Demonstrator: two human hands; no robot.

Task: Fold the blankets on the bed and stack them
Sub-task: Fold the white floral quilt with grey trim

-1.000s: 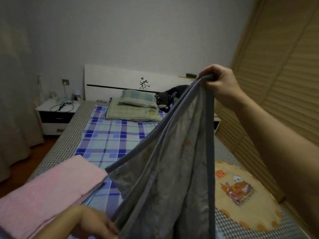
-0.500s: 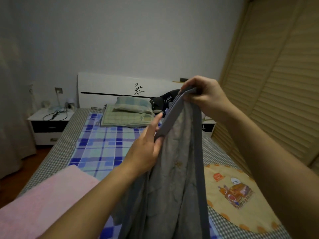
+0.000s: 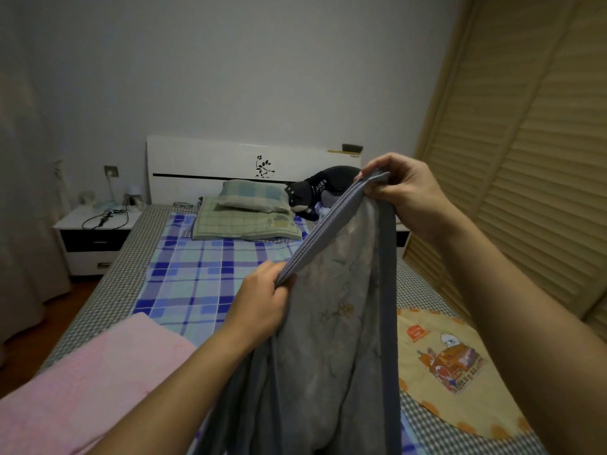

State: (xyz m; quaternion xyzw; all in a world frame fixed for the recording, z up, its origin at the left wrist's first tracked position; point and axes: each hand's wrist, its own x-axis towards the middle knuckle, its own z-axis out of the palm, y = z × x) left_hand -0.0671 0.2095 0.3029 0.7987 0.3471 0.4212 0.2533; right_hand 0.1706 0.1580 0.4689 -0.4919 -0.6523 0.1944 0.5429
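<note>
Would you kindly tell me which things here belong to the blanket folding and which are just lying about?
Part of the job:
- grey blanket, held up over the bed
- left hand and right hand, both gripping its striped edge
- pink blanket, lying flat on the bed

Just lying about:
- pillows
- dark plush toy
- yellow cartoon mat
- nightstand with cables

Dim, even indoor light fills the room, its source out of view, leaving the wall [image 3: 262, 77] grey-blue and colours muted. Shadows are soft and faint. The wide-angle lens bends the louvred wardrobe doors [image 3: 525, 159] and curtain [image 3: 19, 192] at the edges. The pink blanket [image 3: 82, 389] in the near corner looks soft (slightly blurred), with grain in the darker areas; no glare shows.
</note>
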